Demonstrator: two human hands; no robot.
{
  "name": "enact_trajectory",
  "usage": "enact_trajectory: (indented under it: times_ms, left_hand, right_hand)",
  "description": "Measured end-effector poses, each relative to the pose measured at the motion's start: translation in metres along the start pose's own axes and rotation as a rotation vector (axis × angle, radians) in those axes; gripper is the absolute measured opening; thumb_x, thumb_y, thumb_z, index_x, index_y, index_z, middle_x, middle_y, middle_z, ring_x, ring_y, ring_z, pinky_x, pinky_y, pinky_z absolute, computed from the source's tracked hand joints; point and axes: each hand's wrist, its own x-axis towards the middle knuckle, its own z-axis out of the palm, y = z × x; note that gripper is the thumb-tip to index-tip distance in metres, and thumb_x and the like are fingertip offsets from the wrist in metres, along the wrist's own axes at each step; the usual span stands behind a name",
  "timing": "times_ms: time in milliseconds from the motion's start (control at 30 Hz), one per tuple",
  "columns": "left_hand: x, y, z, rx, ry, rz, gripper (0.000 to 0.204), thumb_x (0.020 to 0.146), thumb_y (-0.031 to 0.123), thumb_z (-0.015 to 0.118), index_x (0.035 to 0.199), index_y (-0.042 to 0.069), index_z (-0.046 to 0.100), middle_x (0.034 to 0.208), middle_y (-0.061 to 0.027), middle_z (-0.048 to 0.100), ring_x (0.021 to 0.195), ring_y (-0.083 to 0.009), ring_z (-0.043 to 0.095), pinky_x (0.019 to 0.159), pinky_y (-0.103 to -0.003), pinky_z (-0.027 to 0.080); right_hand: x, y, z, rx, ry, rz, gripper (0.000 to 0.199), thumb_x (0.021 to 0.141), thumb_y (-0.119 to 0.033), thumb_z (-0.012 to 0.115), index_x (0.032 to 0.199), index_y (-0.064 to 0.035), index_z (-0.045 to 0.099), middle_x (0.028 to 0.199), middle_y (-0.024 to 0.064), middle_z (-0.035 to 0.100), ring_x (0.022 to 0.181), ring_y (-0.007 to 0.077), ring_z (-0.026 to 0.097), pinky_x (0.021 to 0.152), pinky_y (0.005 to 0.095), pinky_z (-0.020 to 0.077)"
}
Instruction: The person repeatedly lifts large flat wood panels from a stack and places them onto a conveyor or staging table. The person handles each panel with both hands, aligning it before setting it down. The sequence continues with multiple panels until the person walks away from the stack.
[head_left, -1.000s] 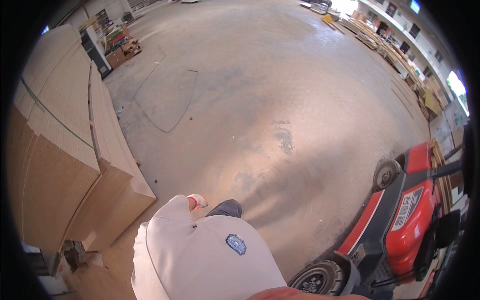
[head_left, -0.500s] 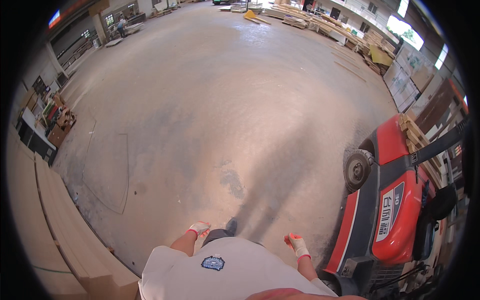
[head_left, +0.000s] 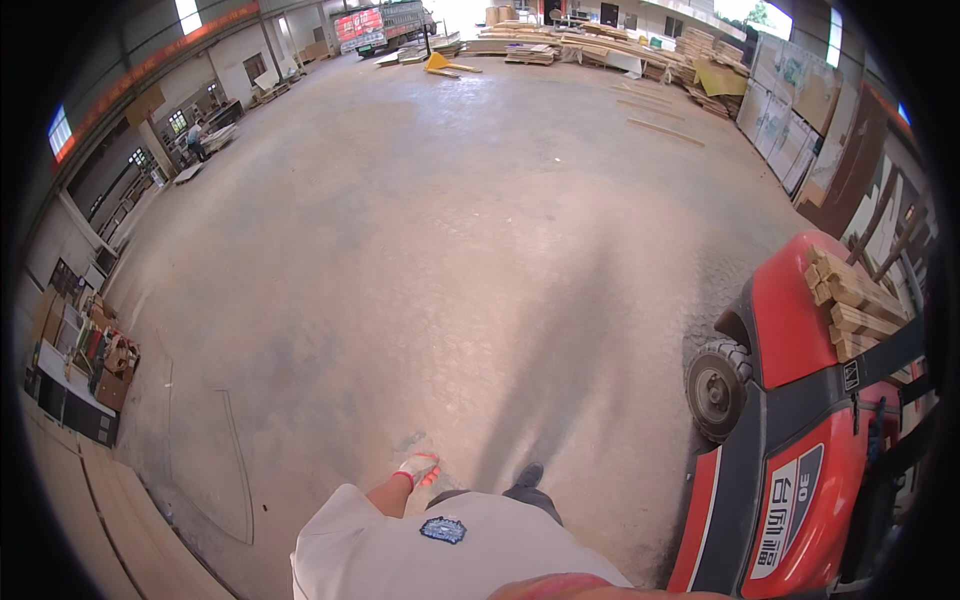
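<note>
My left hand [head_left: 420, 467] hangs low in front of my body, in a pale work glove with orange-red fingertips and a pinkish-red cuff. Its fingers are loosely bent and somewhat apart, with nothing seen in them, and it touches nothing. Below it is the concrete floor [head_left: 420, 330]. My right hand is out of the picture. Close on my right stands a red and black forklift [head_left: 800, 480] with a large front tyre [head_left: 716, 390]. One dark shoe [head_left: 529, 475] shows ahead of my light shirt [head_left: 450, 560].
Timber lengths [head_left: 855, 300] lie by the forklift. Long boards [head_left: 120, 510] line the near left, with a cluttered bench [head_left: 100, 360] beyond. Far off are wood stacks [head_left: 600, 45], a yellow pallet jack [head_left: 440, 64], a truck [head_left: 385, 28] and another person [head_left: 196, 143].
The view has tilted up, showing more of the far hall, the truck and the timber by the forklift. My right hand has left the picture. The forward foot has changed.
</note>
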Motion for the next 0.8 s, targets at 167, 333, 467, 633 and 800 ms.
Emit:
enact_trajectory:
  times_ms: [167,333,467,633,800]
  left_hand:
    - [0.010,0.014,-0.012,0.158,-0.084,-0.107,0.027,0.096,0.029,0.057,0.085,0.007,0.067,0.076,-0.0089,0.067,0.061,-0.0241,0.065,0.053,-0.040,0.051]
    - [0.054,0.103,-0.024,0.061,0.016,-0.179,0.023,0.096,0.028,0.058,0.088,0.008,0.066,0.076,-0.0070,0.065,0.064,-0.0224,0.064,0.052,-0.036,0.050]
    - [0.118,0.239,-0.031,-0.094,0.058,-0.117,0.022,0.098,0.029,0.059,0.086,0.011,0.064,0.074,-0.0043,0.064,0.061,-0.0186,0.062,0.050,-0.034,0.049]
    - [0.215,0.475,-0.051,0.058,-0.017,0.011,0.030,0.099,0.036,0.058,0.081,0.012,0.063,0.071,-0.0038,0.062,0.058,-0.0176,0.059,0.050,-0.035,0.047]
    - [0.285,0.732,-0.042,-0.009,-0.099,0.393,0.032,0.102,0.036,0.065,0.085,0.009,0.068,0.078,-0.0008,0.067,0.066,-0.0112,0.061,0.057,-0.030,0.050]
  right_hand:
    - [0.038,-0.326,0.012,-0.120,0.145,-0.352,0.027,0.097,-0.034,0.074,0.107,-0.0093,0.069,0.085,0.0038,0.071,0.061,0.0143,0.065,0.053,0.0320,0.0527]
    - [0.020,-0.647,0.075,-0.160,0.018,-0.860,0.023,0.095,-0.034,0.074,0.094,-0.0111,0.072,0.082,0.0002,0.072,0.068,0.0086,0.062,0.058,0.0276,0.0465]
    - [-0.013,-0.795,0.136,-0.355,0.054,-0.877,0.028,0.094,-0.040,0.074,0.098,-0.0121,0.073,0.085,-0.0022,0.072,0.073,0.0077,0.061,0.064,0.0266,0.0460]
    - [0.018,-0.831,0.148,-0.430,-0.135,-0.616,0.027,0.093,-0.036,0.077,0.102,-0.0109,0.075,0.086,-0.0005,0.074,0.070,0.0105,0.065,0.061,0.0289,0.0503]
    - [0.082,-0.808,0.109,-0.080,-0.071,-0.349,0.024,0.096,-0.030,0.077,0.094,-0.0067,0.070,0.075,0.0070,0.071,0.055,0.0173,0.063,0.046,0.0340,0.0469]
